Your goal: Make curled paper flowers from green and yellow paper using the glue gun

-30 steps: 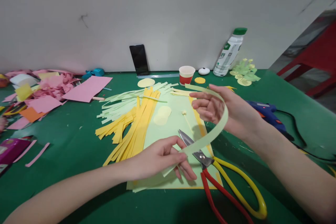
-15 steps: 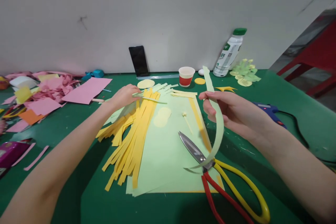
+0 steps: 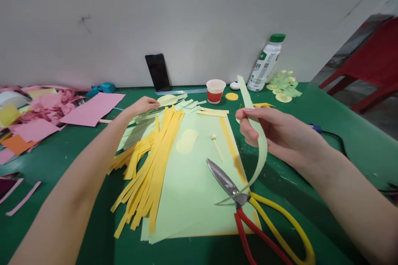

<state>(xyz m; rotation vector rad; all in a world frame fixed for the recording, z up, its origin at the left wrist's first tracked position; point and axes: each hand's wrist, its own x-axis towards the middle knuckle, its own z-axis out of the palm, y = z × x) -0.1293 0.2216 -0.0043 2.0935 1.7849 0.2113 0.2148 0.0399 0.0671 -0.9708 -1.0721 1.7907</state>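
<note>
My right hand (image 3: 261, 126) pinches a long pale green paper strip (image 3: 263, 149) between thumb and fingers; its lower end curves down over the scissors. The scissors (image 3: 224, 178), with one red and one yellow handle, lie partly open on green paper sheets (image 3: 199, 198). At the far left of the sheets, my left hand (image 3: 143, 105) is closed on a thin green strip (image 3: 177, 100) beside a pile of cut green strips (image 3: 191, 105); its fingertips are partly hidden. Below it lie yellow paper strips (image 3: 158, 165). A small paper bud on a stem (image 3: 214, 140) rests on the sheet.
A paper cup (image 3: 215, 91), a leaning phone (image 3: 158, 72) and a leaning bottle (image 3: 265, 64) stand along the wall. Paper flowers (image 3: 284, 87) are at back right. Pink paper (image 3: 93, 109) and scraps cover the left side. A dark cable (image 3: 338, 140) runs at right.
The view has shifted slightly right. My left hand has moved a little back and left, and the thin strip by it now slants upward. My right hand keeps its strip nearly still.
</note>
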